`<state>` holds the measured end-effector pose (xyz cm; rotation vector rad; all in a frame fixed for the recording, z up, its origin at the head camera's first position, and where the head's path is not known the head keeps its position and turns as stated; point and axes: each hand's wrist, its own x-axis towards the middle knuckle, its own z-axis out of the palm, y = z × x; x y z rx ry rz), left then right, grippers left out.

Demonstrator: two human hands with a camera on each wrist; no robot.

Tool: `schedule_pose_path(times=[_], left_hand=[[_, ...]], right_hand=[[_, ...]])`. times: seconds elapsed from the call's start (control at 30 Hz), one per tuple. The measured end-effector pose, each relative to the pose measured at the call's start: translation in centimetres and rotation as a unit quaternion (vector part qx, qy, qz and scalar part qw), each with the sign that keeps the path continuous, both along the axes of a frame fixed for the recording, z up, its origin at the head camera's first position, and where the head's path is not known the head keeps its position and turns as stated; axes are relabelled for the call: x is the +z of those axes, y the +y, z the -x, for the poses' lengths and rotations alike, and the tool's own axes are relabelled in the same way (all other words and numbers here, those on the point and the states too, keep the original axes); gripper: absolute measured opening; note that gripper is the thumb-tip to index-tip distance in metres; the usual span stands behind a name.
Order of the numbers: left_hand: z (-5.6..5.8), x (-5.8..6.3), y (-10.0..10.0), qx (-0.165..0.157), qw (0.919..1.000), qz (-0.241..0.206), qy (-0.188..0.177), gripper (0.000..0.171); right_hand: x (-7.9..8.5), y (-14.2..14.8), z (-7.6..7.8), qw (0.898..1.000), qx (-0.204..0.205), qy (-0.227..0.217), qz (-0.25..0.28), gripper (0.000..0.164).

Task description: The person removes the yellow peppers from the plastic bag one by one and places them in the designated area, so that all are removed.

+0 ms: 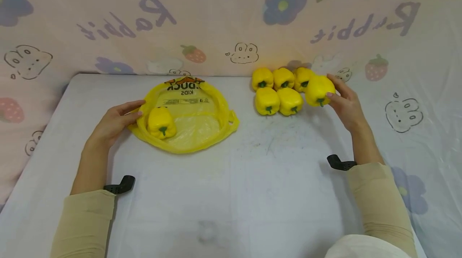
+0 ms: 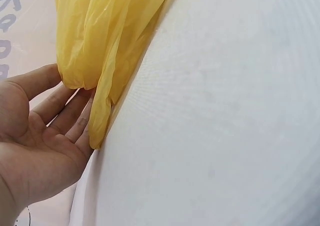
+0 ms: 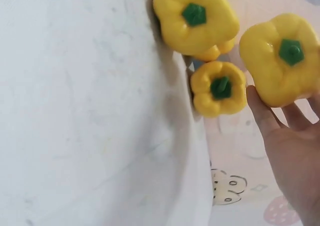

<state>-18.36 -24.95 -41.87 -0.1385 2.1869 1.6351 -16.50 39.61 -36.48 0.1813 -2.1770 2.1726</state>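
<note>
My right hand [image 1: 345, 101] holds a yellow bell pepper [image 1: 319, 90] with a green stem between thumb and fingers. In the right wrist view this held pepper [image 3: 272, 61] has its stem facing the camera. Several more yellow bell peppers [image 1: 267, 101] stand in two rows just left of it. On the left side, a yellow plastic bag [image 1: 213, 142] lies spread with its mouth wide. One bell pepper [image 1: 161, 123] sits inside the bag at its left. My left hand [image 1: 113, 121] touches the bag's left rim, its fingers fairly straight; the fingertips are partly hidden behind the plastic [image 2: 90, 51].
A white cloth covers the table [image 1: 216, 194]. Behind it hangs a pinkish curtain [image 1: 216, 21] printed with rabbits, flowers and strawberries. A handle loop [image 1: 234, 121] sticks out at the bag's right. Each wrist carries a black camera mount [image 1: 339, 163].
</note>
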Motion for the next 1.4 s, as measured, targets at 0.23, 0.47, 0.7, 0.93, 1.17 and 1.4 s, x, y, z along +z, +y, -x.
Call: schedule_pose_path(times=[0.23, 0.47, 0.7, 0.93, 1.17, 1.4], left_hand=[[0.1, -0.3, -0.1, 0.001, 1.0000, -0.008, 0.002, 0.067], [0.1, -0.3, 0.0, 0.004, 1.0000, -0.008, 0.002, 0.066], [0.0, -0.2, 0.1, 0.004, 1.0000, -0.006, 0.005, 0.065], [0.0, -0.4, 0.0, 0.008, 0.9999, -0.013, 0.004, 0.066], [-0.1, -0.2, -0.1, 0.009, 0.9999, -0.013, -0.001, 0.066], [-0.1, -0.2, 0.1, 0.012, 0.9999, -0.008, 0.002, 0.064]], right_hand=[[-1.6, 1.1, 0.1, 0.999, 0.018, -0.029, -0.008, 0.051], [-2.9, 1.9, 0.5, 0.997, 0.023, -0.067, -0.007, 0.051], [-4.1, 2.3, 0.9, 0.995, 0.017, -0.092, -0.016, 0.052], [-5.2, 2.4, 1.3, 0.995, 0.013, -0.098, -0.020, 0.053], [-5.9, 2.3, 1.4, 0.993, -0.002, -0.114, 0.001, 0.053], [-6.1, 1.5, 1.2, 0.992, -0.010, -0.115, 0.057, 0.052]])
